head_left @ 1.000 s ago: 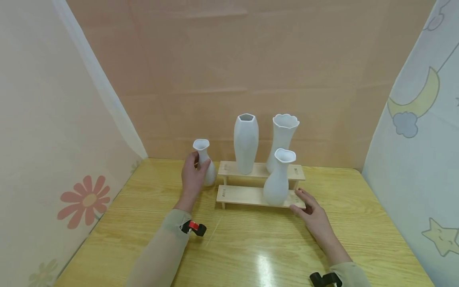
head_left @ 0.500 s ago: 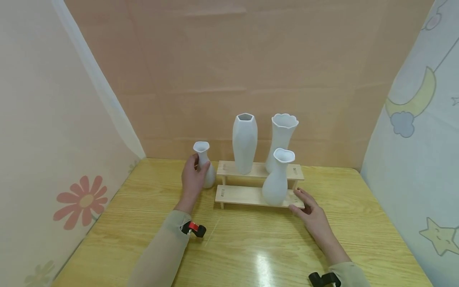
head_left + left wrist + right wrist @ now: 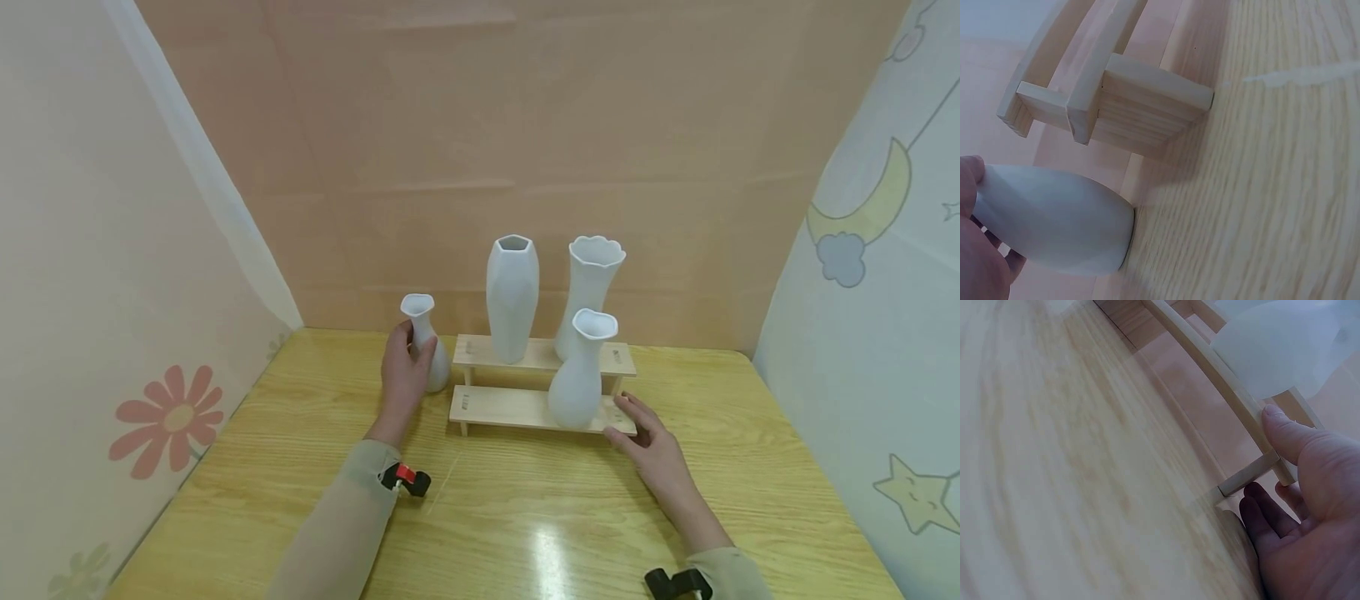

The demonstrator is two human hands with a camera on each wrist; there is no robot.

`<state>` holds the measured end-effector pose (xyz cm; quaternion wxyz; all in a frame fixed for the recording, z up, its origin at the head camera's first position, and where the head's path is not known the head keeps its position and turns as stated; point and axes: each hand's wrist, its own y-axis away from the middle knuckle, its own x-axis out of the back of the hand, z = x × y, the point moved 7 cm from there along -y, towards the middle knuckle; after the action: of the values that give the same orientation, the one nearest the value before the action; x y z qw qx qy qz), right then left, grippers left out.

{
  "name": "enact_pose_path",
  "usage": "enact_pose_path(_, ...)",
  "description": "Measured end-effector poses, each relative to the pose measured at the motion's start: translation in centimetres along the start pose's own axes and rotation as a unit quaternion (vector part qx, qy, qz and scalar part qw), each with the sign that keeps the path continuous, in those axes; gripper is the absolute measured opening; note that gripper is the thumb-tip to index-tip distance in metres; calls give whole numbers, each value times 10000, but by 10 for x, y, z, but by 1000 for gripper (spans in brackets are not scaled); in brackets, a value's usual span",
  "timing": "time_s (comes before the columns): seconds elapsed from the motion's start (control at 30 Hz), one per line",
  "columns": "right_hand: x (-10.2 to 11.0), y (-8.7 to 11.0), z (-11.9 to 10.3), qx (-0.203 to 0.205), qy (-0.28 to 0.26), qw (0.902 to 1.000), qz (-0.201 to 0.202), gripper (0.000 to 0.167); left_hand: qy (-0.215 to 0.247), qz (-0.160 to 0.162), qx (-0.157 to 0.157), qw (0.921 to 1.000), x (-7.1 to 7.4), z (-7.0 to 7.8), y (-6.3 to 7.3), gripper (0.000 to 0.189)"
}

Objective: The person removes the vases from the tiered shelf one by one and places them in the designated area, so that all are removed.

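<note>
My left hand [image 3: 405, 375] grips a small white vase [image 3: 437, 367] with a flared rim, thumb and fingers around its neck and upper body. It stands upright on the table, left of a two-tier wooden stand [image 3: 498, 407]; the left wrist view shows the vase's base [image 3: 1072, 219] meeting the wood. My right hand [image 3: 660, 454] holds the right end of the stand's lower tier, thumb on the front edge, other fingers at the side and partly hidden. Beside that hand, a round-bellied white vase [image 3: 576, 396] sits on the lower tier.
On the upper tier stand a tall faceted vase [image 3: 513, 304] at left and a vase with a scalloped rim [image 3: 588, 283] at right. The wood-grain table [image 3: 510, 508] runs back to a pinkish wall covering [image 3: 480, 133]. Patterned sheets flank both sides.
The small vase in my left hand has come down slightly and now rests on the table. My right hand and the stand keep their places.
</note>
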<state>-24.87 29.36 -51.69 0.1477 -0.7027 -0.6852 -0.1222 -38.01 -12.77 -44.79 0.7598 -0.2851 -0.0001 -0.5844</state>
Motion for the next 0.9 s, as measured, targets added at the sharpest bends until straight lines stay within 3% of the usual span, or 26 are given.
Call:
enact_pose_path(0.53, 0, 0, -3, -41, 1, 10000, 3, 78, 230, -22, 11, 9997, 0, -2, 1, 56)
enact_pose_path(0.67, 0, 0, -2, -18, 19, 10000, -4, 78, 350, 171, 38, 9992, 6, 3, 3, 68)
enact_pose_path(0.9, 0, -1, -1, 25, 6, 10000, -20, 77, 306, 688, 91, 9971, 27, 24, 8, 76)
